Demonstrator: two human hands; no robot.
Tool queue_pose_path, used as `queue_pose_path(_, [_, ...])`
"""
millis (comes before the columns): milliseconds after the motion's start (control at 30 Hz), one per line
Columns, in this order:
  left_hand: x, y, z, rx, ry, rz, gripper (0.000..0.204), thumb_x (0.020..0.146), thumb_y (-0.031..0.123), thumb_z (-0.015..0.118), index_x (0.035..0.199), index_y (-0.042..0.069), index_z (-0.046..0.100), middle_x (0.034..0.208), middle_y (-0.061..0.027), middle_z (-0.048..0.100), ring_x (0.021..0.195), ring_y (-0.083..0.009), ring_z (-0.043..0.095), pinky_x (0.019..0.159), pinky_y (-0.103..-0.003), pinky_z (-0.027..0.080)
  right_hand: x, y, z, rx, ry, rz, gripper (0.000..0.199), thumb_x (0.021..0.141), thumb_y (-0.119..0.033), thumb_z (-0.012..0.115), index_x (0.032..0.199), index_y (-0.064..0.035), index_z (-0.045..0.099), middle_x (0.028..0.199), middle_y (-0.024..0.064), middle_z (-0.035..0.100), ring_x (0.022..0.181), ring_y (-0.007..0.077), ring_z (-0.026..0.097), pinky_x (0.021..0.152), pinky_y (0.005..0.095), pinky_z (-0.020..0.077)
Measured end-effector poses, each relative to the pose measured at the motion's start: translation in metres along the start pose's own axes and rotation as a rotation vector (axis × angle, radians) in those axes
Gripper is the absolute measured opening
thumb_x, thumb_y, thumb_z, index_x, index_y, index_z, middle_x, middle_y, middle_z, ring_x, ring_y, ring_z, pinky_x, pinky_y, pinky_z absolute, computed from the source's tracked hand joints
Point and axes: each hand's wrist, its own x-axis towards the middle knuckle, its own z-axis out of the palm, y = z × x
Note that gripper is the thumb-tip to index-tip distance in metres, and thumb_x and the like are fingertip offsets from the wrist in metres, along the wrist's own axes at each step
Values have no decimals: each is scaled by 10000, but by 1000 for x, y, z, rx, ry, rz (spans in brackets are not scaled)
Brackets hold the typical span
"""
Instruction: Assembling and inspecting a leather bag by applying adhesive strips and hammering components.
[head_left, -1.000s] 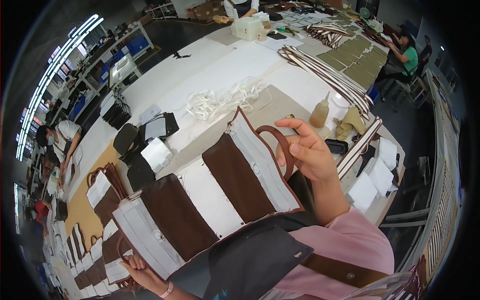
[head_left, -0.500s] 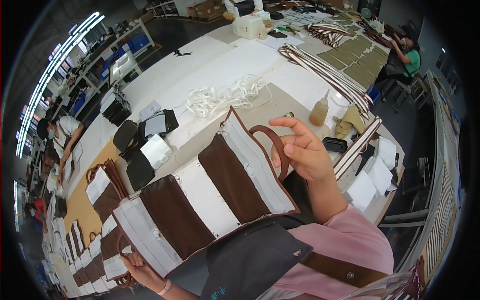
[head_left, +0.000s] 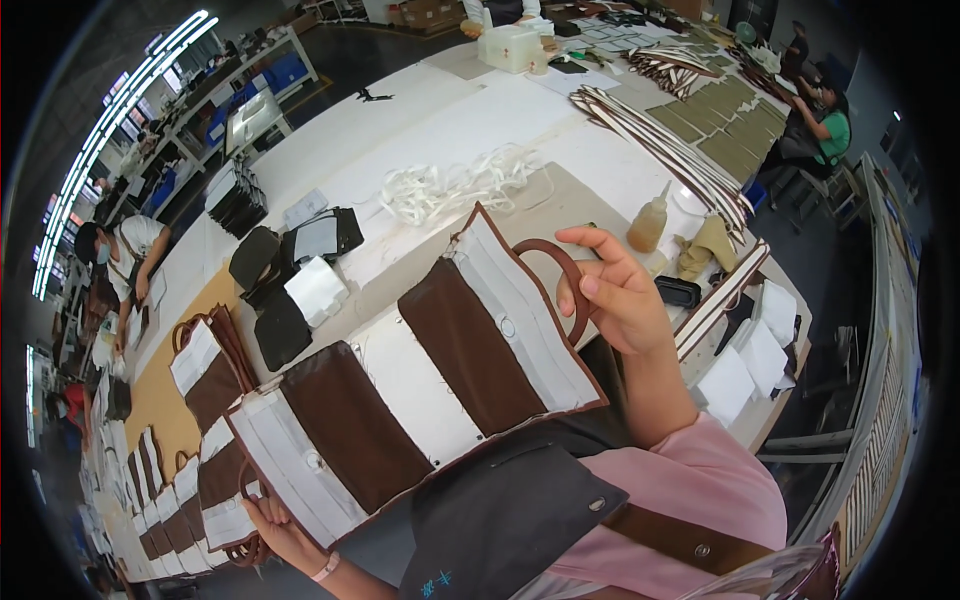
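An opened-out handbag body [head_left: 355,415], with brown and white bands and brown edging, is stretched at a slant in front of me. At its upper right end, my right hand [head_left: 628,300] has thumb and fingers closed on a curved brown handle [head_left: 570,285], the index finger held out. My left hand [head_left: 275,525] grips the lower left end at the other handle [head_left: 246,480], partly hidden by the fingers. Two pale end strips each carry a small round fitting. The body's lower edge lies close to my dark apron [head_left: 510,510].
Similar brown-and-white bag pieces [head_left: 215,375] stand along the table's left side. Black pieces [head_left: 282,335], tangled white tape [head_left: 455,185], a glue bottle [head_left: 648,222], a black dish [head_left: 678,291] and white pieces [head_left: 745,355] lie around. A co-worker [head_left: 135,255] stands at left.
The view has shifted slightly, so the table items appear a little further right. Both hands keep hold of the handles, and the bag body looks slightly more spread.
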Motion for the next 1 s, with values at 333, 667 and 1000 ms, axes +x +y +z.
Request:
queue_pose_path(333, [14,-14,-20,-106,-65,-127,331,1084,287,482,841,65,515,656,29,313,581,-95,325,568,-222,351,3,11,-12,-15,-57,29,667,920,-40,606,1508,23,298,960,164,654,857,206,631,810,335,499])
queue_pose_path(667, [12,-45,-10,-39,-26,-122,256,1064,210,496,1088,-20,606,728,23,378,623,-86,367,576,-219,391,5,22,6,-35,-212,187,693,941,42,541,1551,16,215,1177,277,654,1057,312,699,907,386,555])
queue_pose_path(1000, [21,-51,-21,46,-12,-111,237,1067,211,499,1089,-12,576,743,29,377,636,-80,364,592,-215,387,11,29,17,49,-243,264,672,948,50,536,1545,17,230,1212,284,637,1100,342,689,943,407,557])
